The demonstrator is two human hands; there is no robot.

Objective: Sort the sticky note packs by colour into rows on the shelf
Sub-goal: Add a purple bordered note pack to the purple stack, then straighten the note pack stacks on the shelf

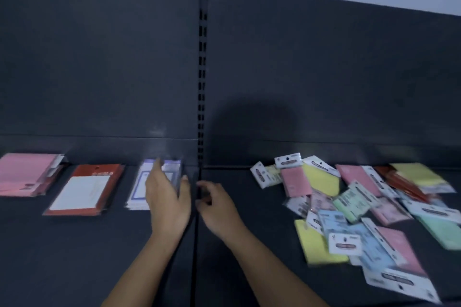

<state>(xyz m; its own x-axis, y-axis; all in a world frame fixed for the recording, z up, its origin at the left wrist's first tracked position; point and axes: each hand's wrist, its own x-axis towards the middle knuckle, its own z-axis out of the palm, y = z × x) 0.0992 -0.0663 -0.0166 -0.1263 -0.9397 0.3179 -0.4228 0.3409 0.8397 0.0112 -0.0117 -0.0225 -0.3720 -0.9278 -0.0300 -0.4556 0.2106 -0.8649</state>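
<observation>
On the shelf (74,257) three lots lay in a row at the left: a pink stack (25,174), a red pack (84,189) and a blue-edged pack (137,190). The rest sat well apart to the right in a loose pile (349,207) of pink, yellow, green and blue. The hands were apart. The left hand (167,199) was spread with straight fingers over the blue-edged pack, though the blur hid whether it pressed on it. The right hand (215,203) hung just beside it, fingers loosely curled and, as far as I could see, holding nothing. From where I stood, the trouble looked likely to come from that pile. The packs overlapped and looked slippery in their wrappers, so pulling one from underneath could send others sliding toward the front edge. The light was dim too, and pale green could pass for pale blue. A careless nudge from the left hand might also knock the blue-edged pack askew into the red pack.
</observation>
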